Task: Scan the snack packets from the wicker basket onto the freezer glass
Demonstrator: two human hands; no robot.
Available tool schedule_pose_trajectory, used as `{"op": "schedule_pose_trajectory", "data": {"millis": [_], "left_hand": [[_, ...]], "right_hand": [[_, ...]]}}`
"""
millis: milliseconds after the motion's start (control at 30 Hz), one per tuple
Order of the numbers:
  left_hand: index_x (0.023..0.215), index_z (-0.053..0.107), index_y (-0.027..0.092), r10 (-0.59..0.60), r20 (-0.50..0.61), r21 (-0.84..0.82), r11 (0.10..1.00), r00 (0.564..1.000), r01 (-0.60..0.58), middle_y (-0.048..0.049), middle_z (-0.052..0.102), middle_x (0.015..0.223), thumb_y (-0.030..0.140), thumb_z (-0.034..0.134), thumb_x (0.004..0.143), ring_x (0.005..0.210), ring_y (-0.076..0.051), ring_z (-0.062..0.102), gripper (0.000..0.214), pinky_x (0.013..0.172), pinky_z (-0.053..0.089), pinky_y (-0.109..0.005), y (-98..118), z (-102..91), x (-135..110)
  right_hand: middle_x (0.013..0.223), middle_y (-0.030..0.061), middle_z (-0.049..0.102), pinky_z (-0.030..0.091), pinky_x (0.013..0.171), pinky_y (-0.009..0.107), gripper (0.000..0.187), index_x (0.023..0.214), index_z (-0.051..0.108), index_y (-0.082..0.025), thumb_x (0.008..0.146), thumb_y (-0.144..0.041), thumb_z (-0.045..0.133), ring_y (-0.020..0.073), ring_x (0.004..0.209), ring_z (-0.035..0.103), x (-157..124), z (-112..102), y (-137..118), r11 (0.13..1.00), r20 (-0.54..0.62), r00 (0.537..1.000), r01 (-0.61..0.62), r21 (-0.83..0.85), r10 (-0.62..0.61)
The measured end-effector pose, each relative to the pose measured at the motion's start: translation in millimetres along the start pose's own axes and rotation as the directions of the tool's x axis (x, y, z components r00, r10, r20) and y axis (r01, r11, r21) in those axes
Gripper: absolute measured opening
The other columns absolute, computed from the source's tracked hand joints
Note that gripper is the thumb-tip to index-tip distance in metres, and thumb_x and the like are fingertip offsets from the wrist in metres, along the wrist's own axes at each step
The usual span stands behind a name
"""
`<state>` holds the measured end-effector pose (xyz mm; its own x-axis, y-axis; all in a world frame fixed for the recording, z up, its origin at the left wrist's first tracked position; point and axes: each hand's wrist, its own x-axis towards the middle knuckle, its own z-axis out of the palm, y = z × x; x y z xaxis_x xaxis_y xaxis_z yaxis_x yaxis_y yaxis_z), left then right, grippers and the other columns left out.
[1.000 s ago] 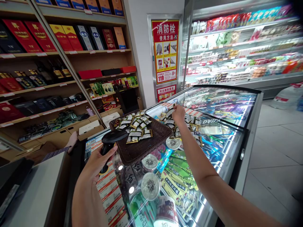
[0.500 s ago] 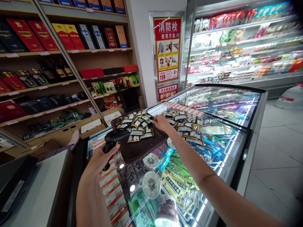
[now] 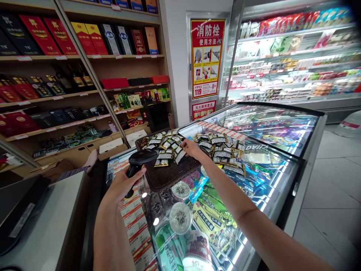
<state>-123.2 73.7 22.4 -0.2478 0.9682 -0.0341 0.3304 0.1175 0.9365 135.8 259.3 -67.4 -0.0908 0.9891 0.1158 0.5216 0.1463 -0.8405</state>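
My left hand grips a black barcode scanner by its handle, just left of a dark woven basket on the freezer's glass lid. Small dark sachets fill the far part of the basket. My right hand reaches over the basket's right edge, fingers pinched on one sachet there. A second heap of the same sachets lies loose on the glass to the right of that hand.
The chest freezer holds ice creams and round tubs under sliding glass. Wooden shelves of boxed bottles stand at left, a grey counter at near left, an open chiller at back right. A red fire-hydrant notice hangs on the wall.
My right hand has come back from the loose heap on the glass to the basket's edge with a sachet. The left hand still holds the scanner; the view has shifted slightly.
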Motion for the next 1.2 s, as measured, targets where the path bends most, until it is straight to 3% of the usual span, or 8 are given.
{"op": "schedule_pose_trajectory", "data": {"millis": [200, 400, 933, 1100, 1200], "left_hand": [[0.077, 0.057, 0.022, 0.037, 0.021, -0.046, 0.998, 0.999, -0.036, 0.0055, 0.053, 0.053, 0.061, 0.083, 0.054, 0.046, -0.01, 0.043, 0.053, 0.042, 0.031, -0.02, 3.5, -3.7, -3.0], [0.079, 0.06, 0.02, 0.004, 0.036, 0.0, 1.0, 0.999, -0.004, 0.0053, 0.053, 0.054, 0.059, 0.084, 0.054, 0.048, -0.009, 0.044, 0.052, 0.045, 0.033, -0.019, 5.3, -2.6, -2.2], [0.084, 0.064, 0.019, 0.003, 0.053, -0.009, 1.0, 0.999, -0.003, 0.0053, 0.057, 0.06, 0.059, 0.085, 0.051, 0.052, -0.011, 0.05, 0.056, 0.049, 0.036, -0.021, 1.0, 0.3, 1.9], [0.078, 0.062, 0.02, 0.024, 0.0, 0.006, 1.0, 1.0, -0.024, 0.0052, 0.055, 0.056, 0.062, 0.084, 0.052, 0.05, -0.011, 0.05, 0.055, 0.047, 0.035, -0.02, -2.4, 4.1, 2.6], [0.075, 0.06, 0.02, 0.03, -0.024, 0.024, 0.999, 0.999, -0.029, 0.0052, 0.052, 0.052, 0.066, 0.081, 0.053, 0.046, -0.011, 0.047, 0.055, 0.044, 0.031, -0.021, -4.5, 4.0, 3.6]], "right_hand": [[0.076, 0.0003, 0.059, 0.054, 0.06, 0.024, 0.014, 0.087, 0.058, -0.022, 0.081, -0.01, 0.055, 0.0129, 0.065, 0.057, -3.2, -29.0, -10.6, 0.986, -0.165, 0.984, 0.094, 0.134, -0.071], [0.082, 0.001, 0.056, 0.06, 0.057, 0.028, 0.008, 0.082, 0.057, -0.02, 0.08, -0.013, 0.055, 0.0137, 0.071, 0.057, -14.9, -26.8, -29.4, 0.929, -0.099, 0.994, 0.069, 0.363, -0.035], [0.076, 0.0007, 0.054, 0.06, 0.057, 0.028, 0.009, 0.08, 0.058, -0.021, 0.076, -0.013, 0.056, 0.0154, 0.072, 0.055, -15.4, -19.2, -32.6, 0.911, -0.01, 0.998, 0.059, 0.409, -0.061], [0.076, 0.0008, 0.053, 0.06, 0.056, 0.027, 0.01, 0.08, 0.058, -0.021, 0.076, -0.012, 0.056, 0.0144, 0.07, 0.054, -15.6, -19.1, -33.1, 0.909, -0.02, 0.999, 0.053, 0.414, -0.049], [0.077, 0.0013, 0.053, 0.06, 0.056, 0.028, 0.01, 0.079, 0.057, -0.02, 0.077, -0.011, 0.055, 0.0144, 0.07, 0.055, -12.4, -24.4, -32.5, 0.906, -0.084, 0.996, 0.027, 0.423, 0.01]]}}
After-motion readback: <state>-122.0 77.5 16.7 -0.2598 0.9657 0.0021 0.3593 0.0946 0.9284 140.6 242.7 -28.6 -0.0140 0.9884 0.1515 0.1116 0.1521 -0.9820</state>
